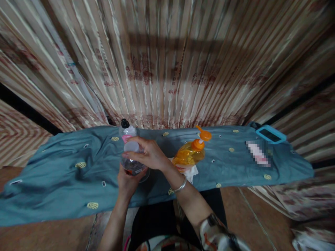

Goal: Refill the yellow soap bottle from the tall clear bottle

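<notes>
A clear bottle [133, 165] with a whitish cap [131, 146] is between my two hands, above the cloth. My left hand [127, 181] wraps round its lower body. With thumb and fingers, my right hand [150, 153] grips the cap from the right side. Just behind stands another clear bottle [128, 130] with a black top and a pink label, partly hidden by my right hand. Right of my forearm is a pump bottle [190, 155] of amber liquid with an orange pump head. A crumpled white tissue [192, 173] lies at its base.
A teal cloth [99, 167] with yellow pineapple-like prints covers the narrow table. At the right end are a blue-framed device [271, 134] and a blurred-out pinkish item [258, 154]. Striped curtains [157, 69] hang close behind the table and at both sides.
</notes>
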`<state>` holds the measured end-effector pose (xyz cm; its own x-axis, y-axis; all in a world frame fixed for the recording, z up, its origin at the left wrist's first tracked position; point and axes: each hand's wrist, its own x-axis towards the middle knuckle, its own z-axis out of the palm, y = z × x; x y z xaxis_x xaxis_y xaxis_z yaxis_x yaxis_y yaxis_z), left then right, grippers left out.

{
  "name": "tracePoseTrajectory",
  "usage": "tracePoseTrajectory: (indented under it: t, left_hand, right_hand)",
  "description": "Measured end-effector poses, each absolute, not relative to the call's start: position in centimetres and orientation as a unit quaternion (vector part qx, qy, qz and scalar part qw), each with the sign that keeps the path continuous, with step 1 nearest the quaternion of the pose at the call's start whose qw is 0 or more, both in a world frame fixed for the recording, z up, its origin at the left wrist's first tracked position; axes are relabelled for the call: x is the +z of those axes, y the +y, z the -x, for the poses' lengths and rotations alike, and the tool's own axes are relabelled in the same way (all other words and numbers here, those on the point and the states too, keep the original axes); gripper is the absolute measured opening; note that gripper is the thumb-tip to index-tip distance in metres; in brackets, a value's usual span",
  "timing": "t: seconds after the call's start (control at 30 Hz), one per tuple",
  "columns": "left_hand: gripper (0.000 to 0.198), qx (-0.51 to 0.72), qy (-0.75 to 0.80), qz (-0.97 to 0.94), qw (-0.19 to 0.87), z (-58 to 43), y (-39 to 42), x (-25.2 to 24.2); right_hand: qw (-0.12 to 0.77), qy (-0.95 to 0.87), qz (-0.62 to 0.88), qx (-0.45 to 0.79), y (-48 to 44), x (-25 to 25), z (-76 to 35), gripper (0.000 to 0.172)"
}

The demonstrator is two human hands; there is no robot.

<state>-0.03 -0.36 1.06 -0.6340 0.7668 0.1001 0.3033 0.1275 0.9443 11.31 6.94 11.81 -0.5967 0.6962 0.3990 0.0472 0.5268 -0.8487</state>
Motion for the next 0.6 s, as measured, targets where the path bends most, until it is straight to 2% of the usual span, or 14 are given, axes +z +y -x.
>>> tracePoseTrajectory:
  t: [0.13,0.27,0.4,0.53,0.6]
  left_hand:
    - [0.075,0.553,0.707,-0.389,0.207,0.2,-0.5,0.9]
    - [0.075,0.556,0.700,-0.411,0.182,-0.5,-1.2,0.8]
    - [0.061,0.545,0.694,-0.440,0.167,-1.4,-1.6,0.6]
    - [0.052,0.563,0.676,-0.450,0.156,-1.0,-1.5,-0.1]
    - [0.055,0.571,0.672,-0.446,0.152,-0.6,-1.4,-0.6]
  right_hand:
    - [0.382,-0.800,0.229,0.402,6.6,11.9,-11.6,0.045]
    - [0.451,-0.795,0.281,0.292,4.9,11.5,-11.4,0.059]
    - [0.507,-0.752,0.355,0.226,3.4,10.9,-11.0,0.051]
    - [0.436,-0.800,0.340,0.232,3.5,11.2,-10.8,0.045]
    - [0.391,-0.833,0.300,0.250,4.2,11.6,-10.9,0.039]
